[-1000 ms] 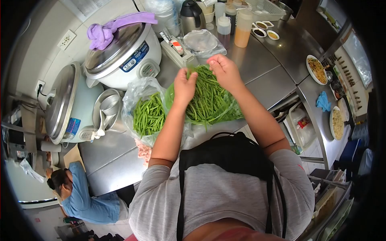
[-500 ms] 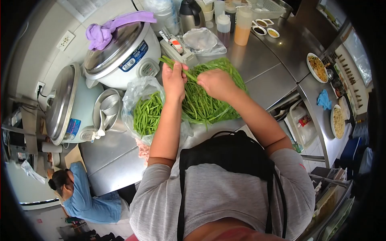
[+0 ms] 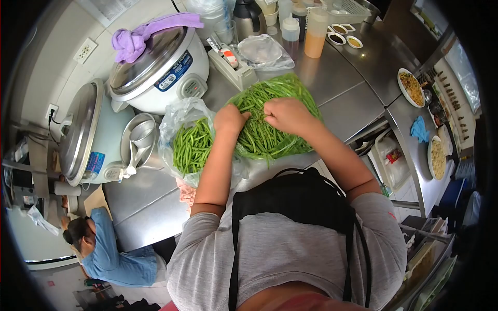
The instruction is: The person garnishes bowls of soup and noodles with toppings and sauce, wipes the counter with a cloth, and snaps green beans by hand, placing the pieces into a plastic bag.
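A large heap of long green beans lies in an open green plastic bag on the steel counter. My left hand is at the heap's left side, palm down with its fingers curled in; the beans there hide what is in its grip, if anything. Over the upper middle of the heap, my right hand is closed in a fist, its fingertips turned down and largely hidden. Left of my left forearm, a clear plastic bag holds shorter green bean pieces.
Two large rice cookers and a metal pot with ladles stand at the left. Squeeze bottles and small sauce dishes are at the back. Food plates sit at the right. Another person is at lower left.
My left hand has come down from holding several green beans upright to the heap; those beans no longer show above it. My right hand has shifted slightly right and down.
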`<state>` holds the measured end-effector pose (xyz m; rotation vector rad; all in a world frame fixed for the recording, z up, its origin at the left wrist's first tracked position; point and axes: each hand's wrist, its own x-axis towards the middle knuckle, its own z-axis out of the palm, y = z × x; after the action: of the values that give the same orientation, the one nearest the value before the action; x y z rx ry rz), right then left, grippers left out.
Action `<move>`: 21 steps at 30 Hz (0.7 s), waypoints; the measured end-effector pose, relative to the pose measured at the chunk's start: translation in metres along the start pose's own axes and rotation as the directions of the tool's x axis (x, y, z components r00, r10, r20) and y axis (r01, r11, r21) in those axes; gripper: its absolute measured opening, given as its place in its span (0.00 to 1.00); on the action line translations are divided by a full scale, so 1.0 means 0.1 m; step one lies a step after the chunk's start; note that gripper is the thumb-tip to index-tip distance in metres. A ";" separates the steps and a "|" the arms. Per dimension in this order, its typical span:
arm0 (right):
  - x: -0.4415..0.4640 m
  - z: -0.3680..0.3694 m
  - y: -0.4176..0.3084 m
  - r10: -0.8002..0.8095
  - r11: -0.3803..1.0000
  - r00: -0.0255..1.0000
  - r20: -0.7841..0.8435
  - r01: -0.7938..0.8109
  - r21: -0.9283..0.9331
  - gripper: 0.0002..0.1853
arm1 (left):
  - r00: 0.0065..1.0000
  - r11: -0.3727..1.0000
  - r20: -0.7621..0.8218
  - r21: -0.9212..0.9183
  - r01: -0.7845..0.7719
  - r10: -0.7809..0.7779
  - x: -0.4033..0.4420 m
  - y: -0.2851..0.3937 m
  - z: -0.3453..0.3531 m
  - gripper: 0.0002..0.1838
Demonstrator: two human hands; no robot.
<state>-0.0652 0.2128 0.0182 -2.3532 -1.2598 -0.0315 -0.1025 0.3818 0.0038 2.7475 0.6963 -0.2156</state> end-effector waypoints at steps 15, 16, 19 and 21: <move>-0.10 -0.19 0.19 0.192 0.979 0.981 -0.003 -0.191 0.075 0.10 | 0.991 0.989 0.022 -0.063 -0.132 0.133 0.08 -0.12 0.13 0.17; -0.10 -0.19 0.20 0.188 0.979 0.982 0.003 -0.187 0.079 0.10 | 0.988 0.980 -0.008 -0.123 -0.156 0.156 0.08 -0.13 0.15 0.17; -0.09 -0.20 0.23 0.173 0.982 0.983 -0.059 -0.167 0.087 0.09 | 0.955 0.881 -0.139 -0.370 -0.295 0.261 0.04 -0.14 0.16 0.14; -0.06 -0.17 0.20 0.149 0.987 0.969 -0.195 -0.134 0.090 0.10 | 0.925 0.759 -0.201 -0.528 -0.381 0.324 -0.02 -0.08 0.13 0.11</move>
<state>-0.0495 0.1917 0.0242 -2.3029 -0.9787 -0.1684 -0.1089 0.3834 -0.0103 2.2576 0.1911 0.1879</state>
